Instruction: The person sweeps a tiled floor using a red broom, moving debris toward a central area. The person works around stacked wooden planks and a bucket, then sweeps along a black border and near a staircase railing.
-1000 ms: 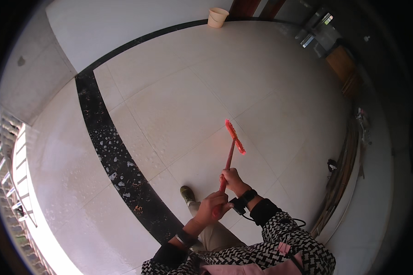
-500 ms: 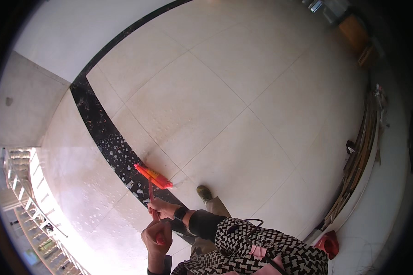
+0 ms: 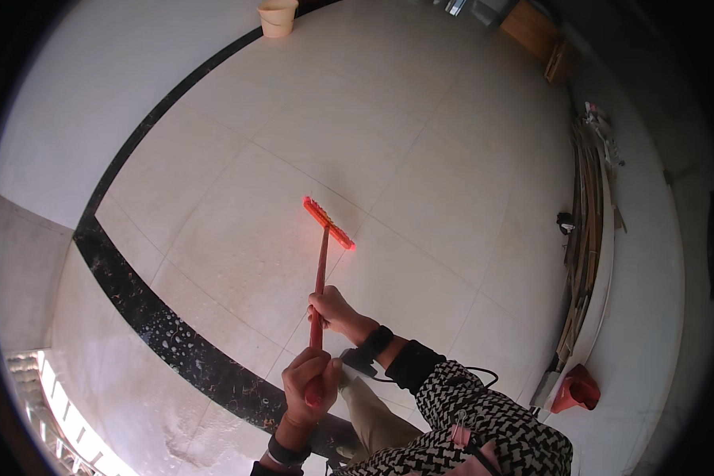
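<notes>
A long-handled broom (image 3: 320, 262) with a red handle and an orange-red head reaches out ahead of me over the pale tiles. My left hand (image 3: 308, 383) is wrapped round the top end of the handle. Farther down the handle, my right hand (image 3: 335, 308) is closed round it. The bristle head (image 3: 328, 223) lies slantwise near a tile joint; whether it touches the floor, I cannot tell.
A dark stone strip (image 3: 147, 305) with white suds curves across the wet floor at left. Against the far wall stands a cream bucket (image 3: 278, 17). Long wooden strips (image 3: 583, 238) lie along the right wall, near a red container (image 3: 576, 389). A wooden piece (image 3: 530, 30) stands far right.
The broom head has moved from the sudsy dark strip forward onto the pale tiles. Both hands have shifted with it, still on the handle. The bucket has come into view.
</notes>
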`<state>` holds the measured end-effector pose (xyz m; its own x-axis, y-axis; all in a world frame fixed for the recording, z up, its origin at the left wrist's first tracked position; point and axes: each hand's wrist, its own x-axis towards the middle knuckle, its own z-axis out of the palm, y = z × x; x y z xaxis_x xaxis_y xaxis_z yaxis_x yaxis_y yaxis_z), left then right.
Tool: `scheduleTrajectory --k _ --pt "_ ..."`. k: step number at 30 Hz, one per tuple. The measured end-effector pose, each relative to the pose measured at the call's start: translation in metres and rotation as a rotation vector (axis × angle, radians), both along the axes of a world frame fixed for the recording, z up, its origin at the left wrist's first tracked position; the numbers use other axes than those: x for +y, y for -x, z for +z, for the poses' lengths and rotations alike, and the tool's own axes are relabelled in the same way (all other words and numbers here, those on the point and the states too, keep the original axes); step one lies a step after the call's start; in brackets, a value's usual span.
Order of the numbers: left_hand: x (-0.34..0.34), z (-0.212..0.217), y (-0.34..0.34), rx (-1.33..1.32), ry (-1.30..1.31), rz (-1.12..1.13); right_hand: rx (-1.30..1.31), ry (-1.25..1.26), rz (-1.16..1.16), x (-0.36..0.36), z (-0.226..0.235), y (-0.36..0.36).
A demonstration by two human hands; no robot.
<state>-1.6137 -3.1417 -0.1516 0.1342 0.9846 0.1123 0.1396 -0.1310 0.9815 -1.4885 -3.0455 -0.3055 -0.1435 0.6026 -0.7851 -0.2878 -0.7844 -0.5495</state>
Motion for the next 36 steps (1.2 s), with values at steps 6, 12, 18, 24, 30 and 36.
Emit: scheduleTrajectory --k 6,12,18,24,30,36 --pt "0.008 -0.101 0.073 0.051 0.174 0.237 -0.349 -0.034 0.449 0.055 -0.088 0.093" --pt "-0.133 0.022 0.195 0.423 0.434 0.534 0.120 0.021 0.798 -0.151 -0.026 0.302" --pt "-0.125 0.046 0.135 0.790 0.431 0.296 0.657 0.098 0.687 -0.217 -0.003 0.266" --pt "-0.169 0.134 0.070 0.469 0.292 -0.128 0.471 0.294 0.590 -0.218 0.067 0.128" --pt "-0.203 0.016 0.035 0.048 0.137 -0.006 -0.072 0.132 0.415 -0.181 0.015 0.026" --pt "-0.291 -0.046 0.076 -0.132 0.279 0.189 -0.328 0.167 0.496 -0.265 -0.047 0.080"
